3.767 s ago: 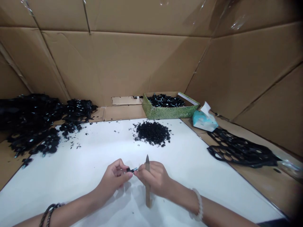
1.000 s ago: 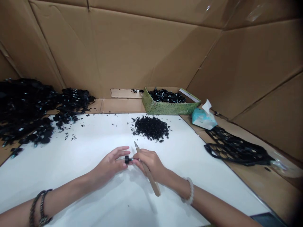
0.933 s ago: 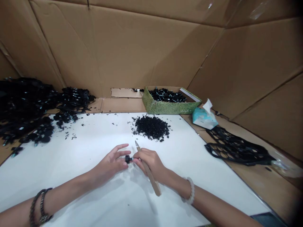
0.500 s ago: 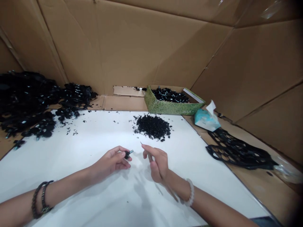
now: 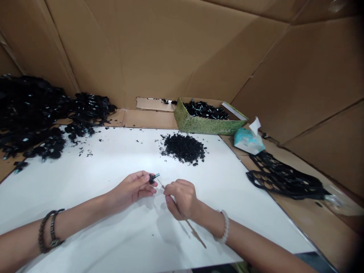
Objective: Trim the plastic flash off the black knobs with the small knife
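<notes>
Between thumb and fingers, my left hand (image 5: 139,185) grips a small black knob (image 5: 152,179) whose silvery threaded stud points to the right. My right hand (image 5: 182,197) is closed around a thin pick (image 5: 196,236) with a long brownish handle that trails toward me. Its fine metal tip is close to the knob; whether the two touch I cannot tell. Beyond both hands, a heap of tiny black rings and scraps (image 5: 184,148) lies on the white board (image 5: 113,151).
Many black parts with metal studs form a large pile (image 5: 31,110) at the left. A green box (image 5: 210,127) at the back holds more of them. To the right are a tissue pack (image 5: 248,141) and black mesh-like plastic (image 5: 284,180). Cardboard walls (image 5: 156,49) surround the board.
My right hand has turned and moved left and slightly down, bringing the pick's tip near the knob. My left hand keeps its hold on the knob, almost unmoved.
</notes>
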The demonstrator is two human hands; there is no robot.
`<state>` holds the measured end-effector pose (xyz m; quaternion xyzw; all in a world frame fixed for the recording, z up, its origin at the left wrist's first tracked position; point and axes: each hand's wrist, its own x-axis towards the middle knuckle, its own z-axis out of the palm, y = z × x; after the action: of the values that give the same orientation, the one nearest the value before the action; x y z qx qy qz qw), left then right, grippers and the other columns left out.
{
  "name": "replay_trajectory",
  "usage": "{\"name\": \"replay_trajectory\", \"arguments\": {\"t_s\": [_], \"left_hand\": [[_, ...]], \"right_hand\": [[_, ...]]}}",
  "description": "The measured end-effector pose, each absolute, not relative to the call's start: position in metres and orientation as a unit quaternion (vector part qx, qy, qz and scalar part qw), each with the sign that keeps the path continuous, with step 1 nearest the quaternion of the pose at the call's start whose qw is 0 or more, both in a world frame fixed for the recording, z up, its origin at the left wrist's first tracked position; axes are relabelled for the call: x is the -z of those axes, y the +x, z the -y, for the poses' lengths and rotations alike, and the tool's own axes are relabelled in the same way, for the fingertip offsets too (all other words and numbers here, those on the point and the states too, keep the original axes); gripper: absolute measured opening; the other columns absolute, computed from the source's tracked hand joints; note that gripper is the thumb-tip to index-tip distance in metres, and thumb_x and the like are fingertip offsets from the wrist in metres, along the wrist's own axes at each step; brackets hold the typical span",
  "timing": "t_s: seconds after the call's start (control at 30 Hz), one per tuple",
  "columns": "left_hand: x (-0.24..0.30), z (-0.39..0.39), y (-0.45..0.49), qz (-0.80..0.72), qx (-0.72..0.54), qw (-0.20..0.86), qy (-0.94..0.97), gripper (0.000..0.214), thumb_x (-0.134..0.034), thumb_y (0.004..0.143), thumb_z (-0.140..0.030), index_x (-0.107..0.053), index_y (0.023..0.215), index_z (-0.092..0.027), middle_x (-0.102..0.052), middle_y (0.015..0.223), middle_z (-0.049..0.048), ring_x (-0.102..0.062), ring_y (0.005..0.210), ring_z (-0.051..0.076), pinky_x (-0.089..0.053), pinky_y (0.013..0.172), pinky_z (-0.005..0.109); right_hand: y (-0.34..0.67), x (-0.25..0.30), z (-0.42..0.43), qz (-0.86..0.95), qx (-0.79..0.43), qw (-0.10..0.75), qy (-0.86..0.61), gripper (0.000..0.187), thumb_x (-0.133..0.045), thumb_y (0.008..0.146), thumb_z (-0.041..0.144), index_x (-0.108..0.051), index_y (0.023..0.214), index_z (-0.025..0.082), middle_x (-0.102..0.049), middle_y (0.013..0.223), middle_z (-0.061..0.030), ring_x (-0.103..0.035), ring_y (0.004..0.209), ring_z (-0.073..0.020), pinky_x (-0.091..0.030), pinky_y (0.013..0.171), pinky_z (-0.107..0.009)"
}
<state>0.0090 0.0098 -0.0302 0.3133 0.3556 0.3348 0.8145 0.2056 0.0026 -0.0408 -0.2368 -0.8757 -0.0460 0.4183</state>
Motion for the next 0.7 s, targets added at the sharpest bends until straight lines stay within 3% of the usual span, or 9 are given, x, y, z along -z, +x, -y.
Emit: {"name": "replay_trajectory", "arguments": {"t_s": [0.43,0.7], "left_hand": [[0.0259,-0.0082,0.0102,-0.370,-0.343,0.799,0.328,0.020,-0.060,0.082,-0.032,-0.057,0.093,-0.016,-0.066,0.086,0.0047,-0.062,0.076,0.011,-0.048,0.080,0.025],[0.0250,-0.0028,0.0152,-0.405,-0.371,0.756,0.355,0.022,-0.063,0.079,-0.036,-0.059,0.087,-0.016,-0.066,0.079,0.0032,-0.060,0.073,0.011,-0.046,0.081,0.027]], "right_hand": [[0.2021,0.0374,-0.0028,0.882,0.056,0.406,-0.232,0.015,-0.040,0.074,0.006,-0.041,0.081,0.020,-0.050,0.054,0.0047,-0.035,0.041,-0.0109,-0.026,0.045,-0.026],[0.2007,0.0418,-0.0035,0.886,0.090,0.386,-0.242,0.015,-0.039,0.073,0.006,-0.040,0.079,0.020,-0.041,0.051,0.0060,-0.030,0.042,-0.0106,-0.026,0.044,-0.024]]}}
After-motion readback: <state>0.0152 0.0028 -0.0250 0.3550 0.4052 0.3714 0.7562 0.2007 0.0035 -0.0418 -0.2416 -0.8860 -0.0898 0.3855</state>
